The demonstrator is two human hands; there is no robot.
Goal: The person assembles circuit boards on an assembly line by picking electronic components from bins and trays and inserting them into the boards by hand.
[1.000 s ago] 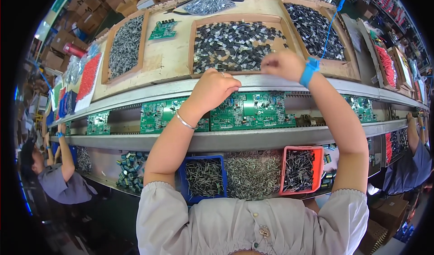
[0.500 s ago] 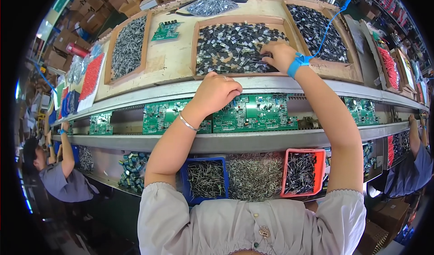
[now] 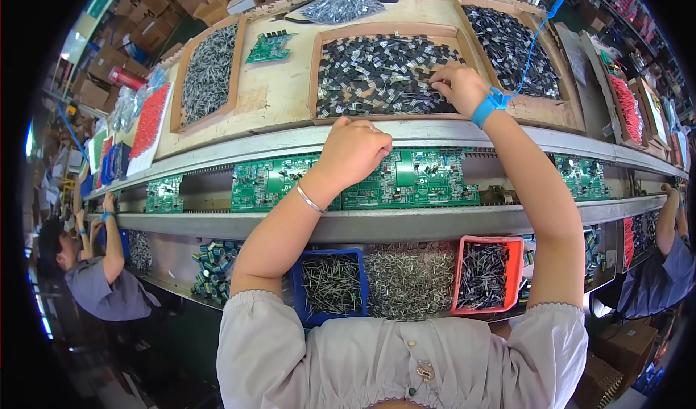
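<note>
right hand (image 3: 458,86) picking in the middle wooden tray (image 3: 316,68) of small dark parts (image 3: 377,76); left hand (image 3: 353,150) curled over a green circuit board (image 3: 417,177).

right grip pinched together among the parts, at 12 o'clock; whether it holds one i cannot tell. left grip closed, contents hidden. risk, i judge: a fumbled part drops into the conveyor gap. counted: three wooden trays, three bins at 6 o'clock.

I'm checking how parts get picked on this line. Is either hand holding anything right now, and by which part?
It cannot be told. The right hand reaches fingers-down into the tray of dark components; the left hand is closed over the green circuit board.
</note>
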